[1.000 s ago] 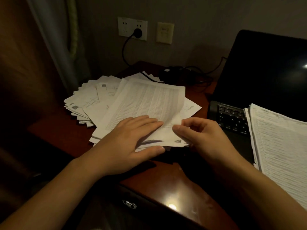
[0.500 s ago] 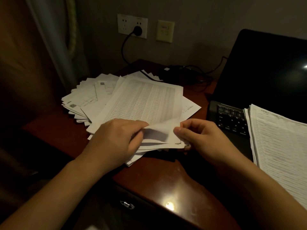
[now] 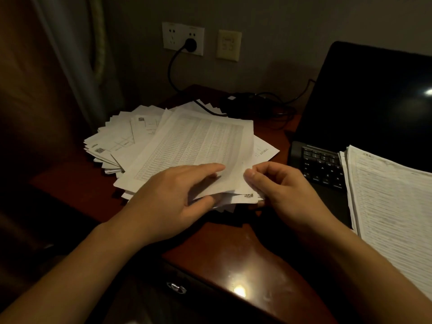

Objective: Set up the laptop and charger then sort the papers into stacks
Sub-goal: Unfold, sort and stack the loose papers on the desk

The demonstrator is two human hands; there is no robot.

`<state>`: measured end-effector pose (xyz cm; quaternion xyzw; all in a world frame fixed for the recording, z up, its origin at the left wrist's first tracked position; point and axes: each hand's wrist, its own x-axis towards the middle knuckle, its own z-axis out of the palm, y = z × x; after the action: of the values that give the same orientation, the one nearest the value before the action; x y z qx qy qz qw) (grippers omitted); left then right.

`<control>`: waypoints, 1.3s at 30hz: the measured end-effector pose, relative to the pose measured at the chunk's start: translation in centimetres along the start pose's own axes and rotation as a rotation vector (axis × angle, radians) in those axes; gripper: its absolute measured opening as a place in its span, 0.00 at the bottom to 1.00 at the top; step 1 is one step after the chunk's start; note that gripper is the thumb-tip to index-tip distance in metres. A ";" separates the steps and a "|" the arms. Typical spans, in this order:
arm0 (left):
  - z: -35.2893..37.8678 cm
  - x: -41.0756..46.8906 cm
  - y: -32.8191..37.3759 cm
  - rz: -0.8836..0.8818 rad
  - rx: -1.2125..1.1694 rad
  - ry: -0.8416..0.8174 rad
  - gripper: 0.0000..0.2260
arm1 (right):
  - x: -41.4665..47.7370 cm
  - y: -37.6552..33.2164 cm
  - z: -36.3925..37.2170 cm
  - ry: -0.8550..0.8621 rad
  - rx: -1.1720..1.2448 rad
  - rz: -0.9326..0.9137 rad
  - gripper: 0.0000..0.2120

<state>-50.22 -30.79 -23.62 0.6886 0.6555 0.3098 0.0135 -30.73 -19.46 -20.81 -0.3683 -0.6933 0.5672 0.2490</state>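
A fanned pile of white papers (image 3: 121, 146) lies on the dark red desk (image 3: 224, 251). On top of it is a sheet printed with a dense table (image 3: 198, 141). My left hand (image 3: 173, 197) pinches that sheet's near edge, fingers above and thumb under it. My right hand (image 3: 280, 188) pinches the near right corner of the sheets beneath. An open black laptop (image 3: 374, 108) stands at the right, and a neat stack of printed pages (image 3: 392, 206) covers part of its keyboard (image 3: 322, 167). The charger brick (image 3: 236, 101) lies behind the pile, its cable plugged into the wall socket (image 3: 190, 44).
A second wall plate (image 3: 228, 45) sits right of the socket. A curtain (image 3: 77, 57) hangs at the left. Below the desk's front edge is a drawer with a metal pull (image 3: 176, 288). Loose black cable (image 3: 275, 106) coils between brick and laptop.
My left hand went from lying flat on the pile to curling at the sheet's edge, and now has its thumb under the top sheet. My right hand kept its pinch on the corner.
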 end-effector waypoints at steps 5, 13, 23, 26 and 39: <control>0.1 0.0 -0.3 0.015 -0.005 0.079 0.25 | 0.3 0.3 -0.6 -0.056 0.032 -0.009 0.09; 0.4 -0.6 -0.1 0.028 -0.082 0.106 0.18 | 0.5 0.7 -0.5 -0.035 -0.089 -0.016 0.32; 0.9 -0.6 -1.0 -0.113 -0.191 0.119 0.18 | 0.6 0.7 0.3 0.002 -0.118 -0.010 0.39; 1.0 -0.4 -1.2 -0.133 -0.217 0.167 0.11 | 0.3 0.3 -0.5 -0.108 -0.030 0.032 0.44; 0.1 -0.5 -0.8 -0.256 -0.350 -0.026 0.15 | 0.6 1.2 0.8 0.015 -0.116 -0.035 0.42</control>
<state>-50.85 -31.11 -24.26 0.5908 0.6735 0.4059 0.1806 -31.43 -19.37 -22.22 -0.3740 -0.7296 0.5187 0.2424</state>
